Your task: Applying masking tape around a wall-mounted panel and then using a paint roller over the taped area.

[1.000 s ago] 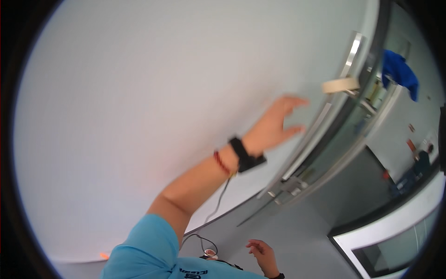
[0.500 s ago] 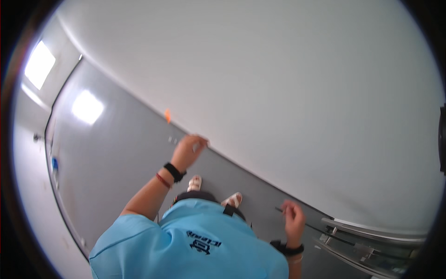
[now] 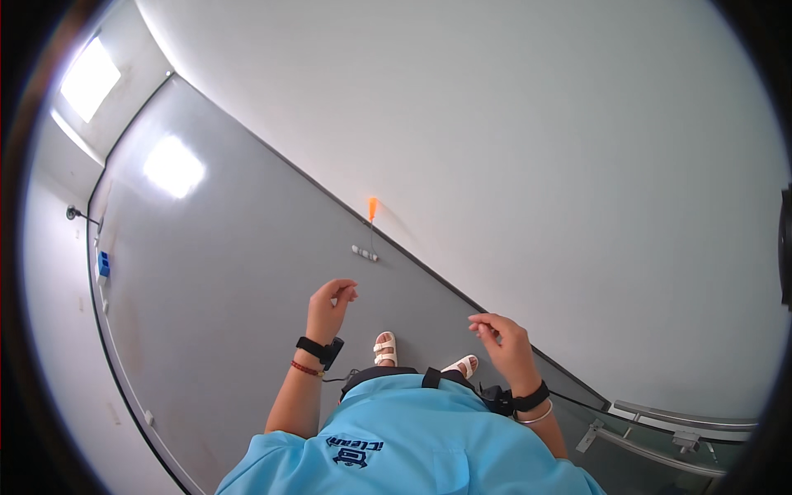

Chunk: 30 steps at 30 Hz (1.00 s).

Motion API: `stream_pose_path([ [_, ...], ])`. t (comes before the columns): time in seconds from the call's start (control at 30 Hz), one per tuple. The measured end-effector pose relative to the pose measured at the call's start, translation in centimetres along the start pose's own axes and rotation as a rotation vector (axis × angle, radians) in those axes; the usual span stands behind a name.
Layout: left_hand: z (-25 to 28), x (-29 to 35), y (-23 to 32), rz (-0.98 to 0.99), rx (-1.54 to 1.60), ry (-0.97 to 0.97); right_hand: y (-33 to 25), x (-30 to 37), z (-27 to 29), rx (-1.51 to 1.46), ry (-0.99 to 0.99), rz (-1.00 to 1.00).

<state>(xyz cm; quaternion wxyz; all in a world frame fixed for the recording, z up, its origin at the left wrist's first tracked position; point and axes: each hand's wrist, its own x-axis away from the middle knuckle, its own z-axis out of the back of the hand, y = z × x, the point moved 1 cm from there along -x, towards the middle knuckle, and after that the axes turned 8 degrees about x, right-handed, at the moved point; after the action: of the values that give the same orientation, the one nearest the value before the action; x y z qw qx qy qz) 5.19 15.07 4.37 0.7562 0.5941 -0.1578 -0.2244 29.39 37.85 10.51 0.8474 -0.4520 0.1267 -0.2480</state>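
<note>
Orange-handled roller [image 3: 373,210] against white wall [image 3: 577,181], ahead of white sandals [image 3: 385,350].

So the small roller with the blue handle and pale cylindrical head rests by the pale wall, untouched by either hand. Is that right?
Not quite: the small roller has an orange handle, not blue, as the head view shows. The rest holds.
</note>
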Motion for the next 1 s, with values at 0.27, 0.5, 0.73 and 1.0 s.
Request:
stream_pose_path([
  [0.27, 12.7, -0.1, -2.4, 0.016, 0.047, 0.268, -4.0, -9.9, -9.7, 0.326, -0.329, 0.208],
  [0.5, 15.8, 3.2, -5.1, 0.135, 0.146, 0.475, 0.8, -21.4, -19.8, 0.577, -0.667, 0.427],
  [0.73, 16.8, 6.8, -5.7, 0.322, 0.045, 0.672, 5.5, -33.6, -31.5, 1.085, -0.840, 0.444],
  [1.0, 15.8, 5.8, -4.1, 0.592, 0.045, 0.752, 9.8, -42.5, -40.9, 1.426, -0.837, 0.439],
])
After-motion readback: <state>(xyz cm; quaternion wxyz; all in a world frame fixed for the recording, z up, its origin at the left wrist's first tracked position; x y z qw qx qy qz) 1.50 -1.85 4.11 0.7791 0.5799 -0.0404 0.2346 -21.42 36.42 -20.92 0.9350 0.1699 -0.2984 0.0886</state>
